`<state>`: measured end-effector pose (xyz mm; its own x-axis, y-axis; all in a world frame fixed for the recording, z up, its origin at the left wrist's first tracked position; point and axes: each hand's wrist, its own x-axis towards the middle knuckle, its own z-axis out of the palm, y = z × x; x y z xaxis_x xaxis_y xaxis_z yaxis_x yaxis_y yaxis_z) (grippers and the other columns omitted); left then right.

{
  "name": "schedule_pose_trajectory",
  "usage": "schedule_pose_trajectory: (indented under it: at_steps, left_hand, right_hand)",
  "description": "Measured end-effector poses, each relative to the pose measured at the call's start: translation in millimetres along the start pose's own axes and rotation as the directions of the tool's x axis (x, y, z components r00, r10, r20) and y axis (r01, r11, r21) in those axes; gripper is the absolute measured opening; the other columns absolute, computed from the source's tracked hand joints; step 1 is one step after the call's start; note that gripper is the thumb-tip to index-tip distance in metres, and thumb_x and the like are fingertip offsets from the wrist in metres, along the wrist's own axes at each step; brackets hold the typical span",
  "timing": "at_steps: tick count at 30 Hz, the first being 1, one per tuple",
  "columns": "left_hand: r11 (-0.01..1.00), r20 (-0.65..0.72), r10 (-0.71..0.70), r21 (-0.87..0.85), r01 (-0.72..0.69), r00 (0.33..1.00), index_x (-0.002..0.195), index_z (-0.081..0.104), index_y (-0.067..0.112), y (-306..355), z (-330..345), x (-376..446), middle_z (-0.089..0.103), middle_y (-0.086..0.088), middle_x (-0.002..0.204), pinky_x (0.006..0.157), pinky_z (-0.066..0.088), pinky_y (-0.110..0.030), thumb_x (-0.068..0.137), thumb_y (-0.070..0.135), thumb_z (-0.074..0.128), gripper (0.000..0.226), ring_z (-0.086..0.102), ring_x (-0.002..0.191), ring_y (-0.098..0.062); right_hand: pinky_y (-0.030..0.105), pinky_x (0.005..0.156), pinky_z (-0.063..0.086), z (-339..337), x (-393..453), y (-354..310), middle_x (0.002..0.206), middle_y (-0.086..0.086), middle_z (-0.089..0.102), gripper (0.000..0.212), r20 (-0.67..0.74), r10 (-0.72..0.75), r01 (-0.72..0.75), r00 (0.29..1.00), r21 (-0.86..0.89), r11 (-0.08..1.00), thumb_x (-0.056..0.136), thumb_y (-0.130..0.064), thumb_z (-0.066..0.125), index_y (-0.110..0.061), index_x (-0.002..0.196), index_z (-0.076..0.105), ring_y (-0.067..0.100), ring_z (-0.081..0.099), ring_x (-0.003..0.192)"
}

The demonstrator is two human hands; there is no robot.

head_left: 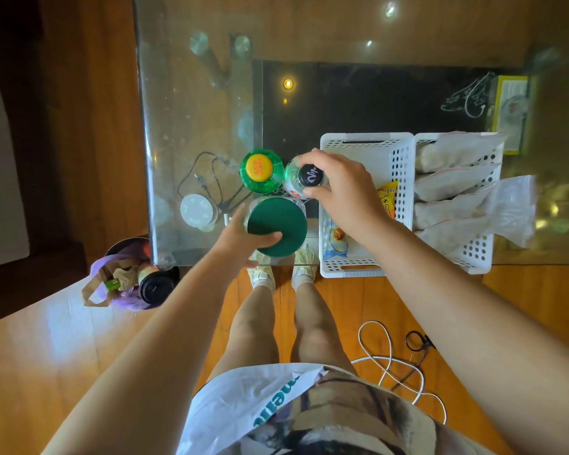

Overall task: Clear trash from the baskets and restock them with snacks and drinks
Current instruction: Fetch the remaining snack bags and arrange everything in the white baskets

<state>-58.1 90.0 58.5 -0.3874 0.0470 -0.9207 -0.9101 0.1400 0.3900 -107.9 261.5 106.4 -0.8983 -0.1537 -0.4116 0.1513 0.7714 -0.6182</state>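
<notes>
Two white perforated baskets stand on the glass table; the left basket (365, 149) holds a few snack packets (388, 195), the right basket (477, 254) is filled with clear plastic bags. My right hand (339, 188) grips a black-capped bottle (309, 176) from above, just left of the left basket. A green bottle with a yellow cap (261, 170) stands beside it. My left hand (243, 238) wraps around a clear jar with a dark green lid (281, 221) at the table's front edge.
A small bin (135, 277) with a purple liner, paper bag and cups sits on the floor by the table's left corner. A black cable and round white gadget (196, 210) lie on the glass. White and black cables lie on the floor at right. A plastic bag hangs at my waist.
</notes>
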Motion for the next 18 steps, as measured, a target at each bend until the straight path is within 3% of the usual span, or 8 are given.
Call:
schedule_pose_trajectory:
  at_steps: [3, 9, 18]
  left_hand:
    - [0.992, 0.013, -0.044, -0.119, 0.045, 0.999, 0.136, 0.040, 0.032, -7, 8, 5, 0.049, -0.010, 0.132, 0.072, 0.058, -0.041, 0.081, -0.003, 0.066, 0.071, 0.053, 0.117, -0.034]
    - [0.988, 0.011, -0.029, -0.154, 0.030, 1.000, 0.139, 0.040, 0.030, -3, 9, 10, 0.050, -0.010, 0.133, 0.082, 0.056, -0.044, 0.081, -0.004, 0.066, 0.072, 0.056, 0.115, -0.035]
    - [0.982, -0.012, -0.012, -0.186, 0.009, 1.000, 0.140, 0.037, 0.027, -6, 13, 11, 0.050, -0.008, 0.130, 0.065, 0.059, -0.030, 0.082, -0.002, 0.065, 0.070, 0.056, 0.116, -0.034]
  right_hand:
    - [0.021, 0.083, 0.040, -1, 1, 0, 0.124, 0.010, 0.062, 0.040, -0.003, 0.004, -0.004, 1.000, 0.018, 1.000, 0.078, -0.001, 0.065, -0.014, 0.115, 0.061, 0.026, 0.058, 0.111]
    - [0.023, 0.087, 0.042, -3, 7, 1, 0.134, 0.009, 0.055, 0.042, 0.042, 0.020, -0.021, 0.999, 0.026, 0.999, 0.079, 0.000, 0.063, -0.018, 0.117, 0.061, 0.027, 0.057, 0.114]
    - [0.036, 0.096, 0.043, -10, 12, 0, 0.129, 0.009, 0.060, 0.041, 0.090, 0.007, -0.008, 0.996, 0.011, 1.000, 0.081, -0.003, 0.062, -0.020, 0.118, 0.060, 0.028, 0.055, 0.115]
